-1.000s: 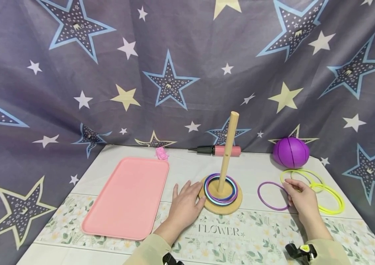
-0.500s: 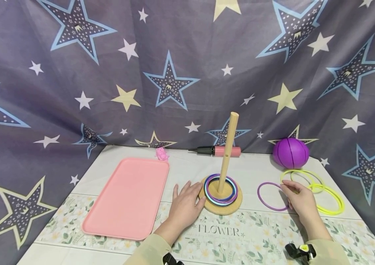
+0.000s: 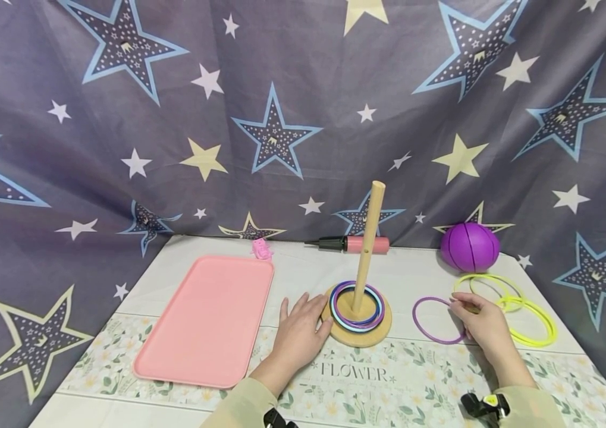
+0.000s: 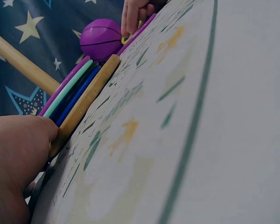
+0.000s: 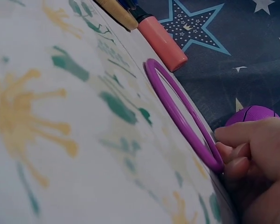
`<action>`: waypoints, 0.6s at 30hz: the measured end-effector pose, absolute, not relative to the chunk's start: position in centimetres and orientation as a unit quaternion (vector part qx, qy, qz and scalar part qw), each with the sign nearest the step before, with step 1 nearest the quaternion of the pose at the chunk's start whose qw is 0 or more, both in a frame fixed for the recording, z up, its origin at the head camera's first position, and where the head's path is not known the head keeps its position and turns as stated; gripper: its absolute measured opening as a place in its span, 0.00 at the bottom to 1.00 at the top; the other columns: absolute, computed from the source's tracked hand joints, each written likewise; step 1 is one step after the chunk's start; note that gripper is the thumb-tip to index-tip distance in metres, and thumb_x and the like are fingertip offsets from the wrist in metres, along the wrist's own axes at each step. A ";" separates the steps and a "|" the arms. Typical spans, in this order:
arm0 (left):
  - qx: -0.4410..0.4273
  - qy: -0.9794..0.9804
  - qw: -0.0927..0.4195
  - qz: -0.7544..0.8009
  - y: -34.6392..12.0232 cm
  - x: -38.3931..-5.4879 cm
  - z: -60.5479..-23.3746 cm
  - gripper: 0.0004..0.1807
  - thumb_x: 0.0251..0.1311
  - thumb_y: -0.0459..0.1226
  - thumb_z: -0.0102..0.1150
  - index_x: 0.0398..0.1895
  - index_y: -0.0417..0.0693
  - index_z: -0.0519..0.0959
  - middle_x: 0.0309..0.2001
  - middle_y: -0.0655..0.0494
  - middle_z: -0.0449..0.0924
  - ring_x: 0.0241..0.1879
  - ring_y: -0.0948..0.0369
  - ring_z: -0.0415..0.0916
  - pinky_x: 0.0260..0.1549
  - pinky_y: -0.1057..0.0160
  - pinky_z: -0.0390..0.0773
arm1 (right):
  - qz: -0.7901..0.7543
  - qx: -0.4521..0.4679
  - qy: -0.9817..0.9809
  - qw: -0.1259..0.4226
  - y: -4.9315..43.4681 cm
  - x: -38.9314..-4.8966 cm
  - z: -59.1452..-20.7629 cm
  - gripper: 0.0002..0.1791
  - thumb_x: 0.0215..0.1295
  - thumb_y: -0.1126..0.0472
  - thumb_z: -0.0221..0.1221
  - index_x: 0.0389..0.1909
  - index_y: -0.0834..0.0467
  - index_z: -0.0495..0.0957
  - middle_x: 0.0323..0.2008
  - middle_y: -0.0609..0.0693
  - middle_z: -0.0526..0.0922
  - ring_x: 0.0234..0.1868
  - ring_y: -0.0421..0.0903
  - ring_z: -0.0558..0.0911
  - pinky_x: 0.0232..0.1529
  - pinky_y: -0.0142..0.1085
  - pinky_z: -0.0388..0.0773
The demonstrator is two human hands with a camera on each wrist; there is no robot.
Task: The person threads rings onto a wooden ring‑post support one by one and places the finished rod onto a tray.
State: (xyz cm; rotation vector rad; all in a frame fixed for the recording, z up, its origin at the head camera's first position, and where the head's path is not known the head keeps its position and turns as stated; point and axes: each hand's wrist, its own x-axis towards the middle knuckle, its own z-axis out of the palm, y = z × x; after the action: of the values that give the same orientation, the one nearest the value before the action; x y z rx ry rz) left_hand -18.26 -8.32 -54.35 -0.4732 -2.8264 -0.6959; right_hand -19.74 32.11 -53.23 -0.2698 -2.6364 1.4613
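Note:
My right hand [image 3: 487, 330] holds a thin purple ring [image 3: 444, 343] by its right side, fingertips at the rim. In the right wrist view this purple ring [image 5: 177, 116] lies low over the cloth, its near end at the curled fingers. My left hand [image 3: 298, 333] rests on the table with fingers stretched, thumb against the round wooden base [image 3: 357, 341]. From that base rises a wooden peg [image 3: 371, 238]. Several stacked rings [image 3: 358, 328], purple, light blue and dark blue, encircle the peg's foot. In the left wrist view the thumb [image 4: 49, 126] meets the base's edge.
Several yellow rings [image 3: 549, 324] lie right of my right hand, before a purple ball [image 3: 470, 247]. Behind the peg lies a pink-and-black hand pump [image 3: 353, 244]. A pink tray [image 3: 206, 321] is at the left, with a small pink toy [image 3: 261, 249] at its far corner.
My right hand has shifted slightly left and toward me, and the purple ring has moved left with it. The left hand and the peg stand have stayed in place.

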 end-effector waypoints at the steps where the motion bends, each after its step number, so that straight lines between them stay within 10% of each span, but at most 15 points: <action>1: -0.160 -0.954 0.097 -0.235 -8.3 -18.3 -54.4 0.30 0.82 0.49 0.58 0.80 0.49 0.75 0.77 0.52 0.77 0.82 0.44 0.63 0.81 0.27 0.44 | 0.473 -0.085 -0.875 0.058 32.1 -19.8 -53.3 0.24 0.80 0.56 0.66 0.69 0.64 0.81 0.47 0.53 0.88 0.19 0.39 0.74 0.18 0.34 0.77; 12: -0.157 -0.955 0.094 -0.234 -8.3 -18.2 -54.4 0.30 0.82 0.49 0.59 0.80 0.49 0.75 0.77 0.52 0.77 0.82 0.44 0.63 0.81 0.27 0.44 | 0.366 -0.035 -0.927 0.076 32.0 -20.0 -53.3 0.12 0.75 0.58 0.71 0.51 0.62 0.90 0.40 0.51 0.89 0.40 0.46 0.82 0.37 0.33 0.76; 18: -0.156 -0.955 0.093 -0.234 -8.3 -18.3 -54.4 0.30 0.82 0.49 0.59 0.80 0.49 0.75 0.77 0.53 0.77 0.82 0.44 0.63 0.81 0.27 0.44 | 0.363 -0.038 -0.929 0.063 31.8 -19.8 -52.9 0.11 0.75 0.57 0.72 0.48 0.62 0.90 0.38 0.52 0.90 0.36 0.46 0.80 0.31 0.34 0.76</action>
State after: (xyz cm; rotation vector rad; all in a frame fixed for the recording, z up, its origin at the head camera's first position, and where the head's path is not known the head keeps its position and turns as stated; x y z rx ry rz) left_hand -18.28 -8.25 -54.36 -0.4627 -2.8353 -0.6950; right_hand -19.77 31.84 -52.86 -0.1142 -2.8056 1.0968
